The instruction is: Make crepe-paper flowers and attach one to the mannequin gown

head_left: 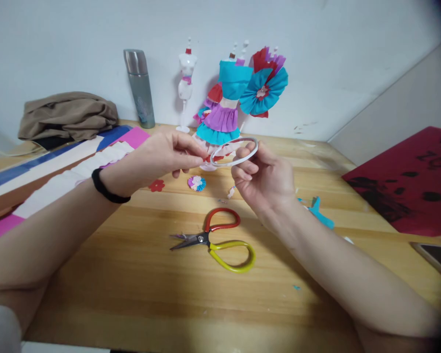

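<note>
A narrow white ring, which looks like a thin roll of tape [228, 163], is held above the table. My right hand [270, 181] grips its right side between thumb and curled fingers. The fingertips of my left hand [159, 154] are pinched together at the roll's left edge; any loose tape end is too small to see. Below the hands lie scissors [203, 239] with one red and one yellow handle, blades slightly apart and pointing left. A small pleated rosette [197, 183], a red paper flower [156, 185] and a tiny white piece [231, 192] rest just behind them.
Dress forms in crepe-paper dresses [235, 81] and a bare white one [185, 90] stand by the wall. At left are a thermos [141, 93], brown cloth [68, 117] and coloured paper [11, 228]. Turquoise scraps [320, 214], a red panel [407, 186] and a phone-like object [437, 257] are right.
</note>
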`<state>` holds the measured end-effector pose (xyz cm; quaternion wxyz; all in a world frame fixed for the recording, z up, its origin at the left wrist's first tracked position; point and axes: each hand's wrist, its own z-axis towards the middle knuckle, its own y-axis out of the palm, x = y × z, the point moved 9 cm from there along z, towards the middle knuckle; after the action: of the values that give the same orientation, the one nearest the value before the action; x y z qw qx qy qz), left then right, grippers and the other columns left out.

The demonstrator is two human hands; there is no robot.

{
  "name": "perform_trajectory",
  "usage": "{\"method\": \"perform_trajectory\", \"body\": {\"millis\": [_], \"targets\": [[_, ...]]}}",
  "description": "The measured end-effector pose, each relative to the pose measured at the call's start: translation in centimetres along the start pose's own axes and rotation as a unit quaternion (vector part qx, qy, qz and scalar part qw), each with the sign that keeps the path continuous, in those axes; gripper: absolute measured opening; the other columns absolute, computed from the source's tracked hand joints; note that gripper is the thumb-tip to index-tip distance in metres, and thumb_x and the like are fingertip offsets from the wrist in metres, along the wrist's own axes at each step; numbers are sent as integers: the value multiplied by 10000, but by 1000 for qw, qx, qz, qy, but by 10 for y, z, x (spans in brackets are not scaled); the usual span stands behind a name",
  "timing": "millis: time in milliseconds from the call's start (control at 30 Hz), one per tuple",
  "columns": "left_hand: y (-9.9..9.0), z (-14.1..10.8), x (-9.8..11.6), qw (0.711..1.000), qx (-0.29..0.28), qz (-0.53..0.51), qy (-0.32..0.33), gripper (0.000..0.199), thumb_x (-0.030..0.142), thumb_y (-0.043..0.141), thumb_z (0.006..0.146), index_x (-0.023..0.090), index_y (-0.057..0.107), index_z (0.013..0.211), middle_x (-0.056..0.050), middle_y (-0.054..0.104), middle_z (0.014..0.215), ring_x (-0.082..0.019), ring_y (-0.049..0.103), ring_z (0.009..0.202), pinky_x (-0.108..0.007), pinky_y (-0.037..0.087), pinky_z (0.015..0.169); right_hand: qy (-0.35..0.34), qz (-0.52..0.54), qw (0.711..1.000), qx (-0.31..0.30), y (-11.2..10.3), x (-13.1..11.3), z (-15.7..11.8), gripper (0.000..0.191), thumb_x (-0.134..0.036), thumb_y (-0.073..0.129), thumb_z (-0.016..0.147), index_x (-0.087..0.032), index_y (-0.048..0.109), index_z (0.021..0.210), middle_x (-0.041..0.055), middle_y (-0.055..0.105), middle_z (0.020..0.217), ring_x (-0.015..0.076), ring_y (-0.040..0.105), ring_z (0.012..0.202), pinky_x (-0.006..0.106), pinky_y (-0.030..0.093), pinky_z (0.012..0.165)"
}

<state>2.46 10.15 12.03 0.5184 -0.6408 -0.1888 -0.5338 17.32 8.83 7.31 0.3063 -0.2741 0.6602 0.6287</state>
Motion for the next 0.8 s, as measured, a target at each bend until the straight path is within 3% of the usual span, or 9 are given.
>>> {"method": "perform_trajectory", "body": {"millis": [133,367,533,800], "targets": [[5,1,1,999,-1,17,29,39,131,717,756,136,755,748,53,550,570,-37,408,462,-172,298,428,-2,-11,1000,-8,1,0,0,310,-196,543,957,-210,490,652,-49,479,588,52,269,406,183,262,367],[9,1,-7,997,3,70,-8,116,184,685,777,124,686,678,57,496,490,-43,367,417,-192,263,397,6,10,1000,26,4,1,-4,389,-185,413,1014,-183,479,631,-59,447,561,32,249,393,139,238,365],[13,-1,-12,998,-3,48,-44,139,188,669,768,126,663,644,51,487,457,-53,395,400,-184,255,384,10,27,998,60,0,2,-5,477,-200,271,1055,-169,479,628,-53,450,549,24,250,380,128,227,365],[26,6,-41,993,2,-69,-95,118,155,668,731,137,651,616,36,541,450,-46,432,404,-152,315,406,-17,-27,999,-31,6,-2,-3,331,-217,483,985,-206,485,654,-52,465,598,50,267,398,176,271,373]]}}
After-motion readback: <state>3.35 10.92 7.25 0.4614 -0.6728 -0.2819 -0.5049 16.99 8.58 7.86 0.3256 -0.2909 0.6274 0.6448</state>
